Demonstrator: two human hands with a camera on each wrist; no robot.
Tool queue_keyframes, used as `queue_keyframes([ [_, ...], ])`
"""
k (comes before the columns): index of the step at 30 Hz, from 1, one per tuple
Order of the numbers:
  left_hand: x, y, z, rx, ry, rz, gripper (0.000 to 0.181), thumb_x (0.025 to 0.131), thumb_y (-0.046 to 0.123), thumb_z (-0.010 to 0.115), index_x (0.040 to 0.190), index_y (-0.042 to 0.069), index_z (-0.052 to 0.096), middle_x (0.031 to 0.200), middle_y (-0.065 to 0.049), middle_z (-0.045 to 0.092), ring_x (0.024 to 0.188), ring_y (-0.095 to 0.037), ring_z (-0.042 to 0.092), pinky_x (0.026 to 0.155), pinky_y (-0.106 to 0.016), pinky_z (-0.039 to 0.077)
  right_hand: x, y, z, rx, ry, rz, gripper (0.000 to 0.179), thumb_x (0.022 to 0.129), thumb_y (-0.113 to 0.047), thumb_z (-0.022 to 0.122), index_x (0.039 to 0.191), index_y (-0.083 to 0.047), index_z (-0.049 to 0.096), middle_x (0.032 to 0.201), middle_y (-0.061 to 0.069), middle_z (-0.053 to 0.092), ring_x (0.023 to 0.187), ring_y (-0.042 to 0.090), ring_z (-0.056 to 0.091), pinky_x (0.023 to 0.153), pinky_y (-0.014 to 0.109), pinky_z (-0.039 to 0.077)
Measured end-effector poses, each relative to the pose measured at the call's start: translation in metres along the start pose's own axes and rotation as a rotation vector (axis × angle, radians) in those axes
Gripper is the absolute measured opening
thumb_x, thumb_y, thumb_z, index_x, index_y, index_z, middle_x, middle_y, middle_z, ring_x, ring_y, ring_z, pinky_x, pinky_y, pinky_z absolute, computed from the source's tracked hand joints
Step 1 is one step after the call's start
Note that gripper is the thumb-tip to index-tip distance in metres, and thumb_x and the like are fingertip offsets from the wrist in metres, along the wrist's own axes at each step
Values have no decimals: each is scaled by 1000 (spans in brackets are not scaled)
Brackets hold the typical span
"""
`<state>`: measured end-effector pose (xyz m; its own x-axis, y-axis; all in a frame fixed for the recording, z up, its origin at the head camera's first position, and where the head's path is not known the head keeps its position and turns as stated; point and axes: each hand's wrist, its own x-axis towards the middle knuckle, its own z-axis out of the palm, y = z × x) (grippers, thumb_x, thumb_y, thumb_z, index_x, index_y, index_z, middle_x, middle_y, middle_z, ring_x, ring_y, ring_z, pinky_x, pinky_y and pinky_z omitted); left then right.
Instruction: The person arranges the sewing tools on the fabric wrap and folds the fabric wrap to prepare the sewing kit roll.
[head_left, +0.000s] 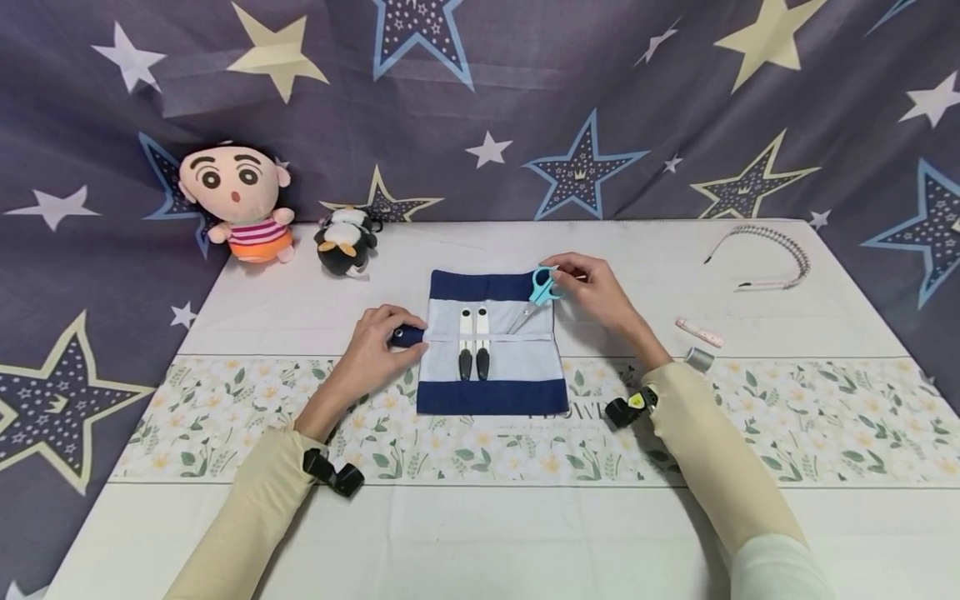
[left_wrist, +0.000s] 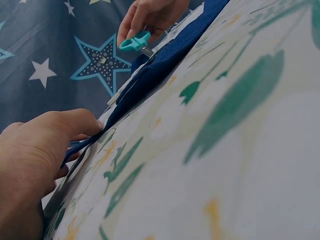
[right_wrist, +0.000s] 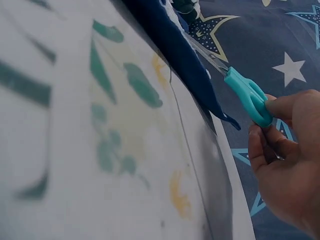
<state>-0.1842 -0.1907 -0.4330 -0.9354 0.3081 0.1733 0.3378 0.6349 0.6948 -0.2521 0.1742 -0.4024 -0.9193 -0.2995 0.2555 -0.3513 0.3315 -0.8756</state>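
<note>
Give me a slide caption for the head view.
Right hand holds scissors over the cloth, two black-and-white tools beside them, left hand at the cloth's edge.

smooth teal plastic scissor handles (head_left: 543, 286)

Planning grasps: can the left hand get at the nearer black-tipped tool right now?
Probably yes: nothing visible lies between the left hand and that tool, though the hand holds the navy tab and would likely have to let go.

- in the right grip (head_left: 596, 287): turquoise-handled scissors (head_left: 533, 300)
- at the left grip (head_left: 378, 343): pale blue cloth (head_left: 521, 358), navy borders
- between both: white-and-black tools (head_left: 482, 364)
- beneath both: white counter (head_left: 525, 537), green-and-yellow floral band (head_left: 277, 417)
</note>
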Motion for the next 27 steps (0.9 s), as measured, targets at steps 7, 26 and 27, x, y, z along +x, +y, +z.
queue_keyframes([
  [7, 0, 1, -1, 5, 0, 1, 28, 95, 25, 76, 120, 12, 74, 130, -12, 57, 127, -37, 41, 97, -58, 36, 7, -6, 8, -64, -57, -24, 26, 107, -4, 55, 127, 5, 69, 118, 23, 68, 92, 37, 61, 76, 32, 43],
  [26, 0, 1, 1, 4, 10, 3, 26, 95, 24, 76, 118, 13, 74, 128, -11, 58, 126, -36, 42, 98, -58, 35, 16, -13, 30, -258, -141, -45, 27, 105, -2, 57, 128, 1, 72, 103, 15, 65, 84, 24, 55, 74, 35, 46],
  [27, 0, 1, 1, 4, 10, 1, 26, 95, 24, 76, 118, 13, 74, 128, -11, 58, 126, -36, 42, 98, -58, 35, 16, -13, 30, -262, -149, -45, 28, 105, -2, 57, 128, 1, 71, 102, 14, 64, 83, 24, 54, 73, 35, 45],
])
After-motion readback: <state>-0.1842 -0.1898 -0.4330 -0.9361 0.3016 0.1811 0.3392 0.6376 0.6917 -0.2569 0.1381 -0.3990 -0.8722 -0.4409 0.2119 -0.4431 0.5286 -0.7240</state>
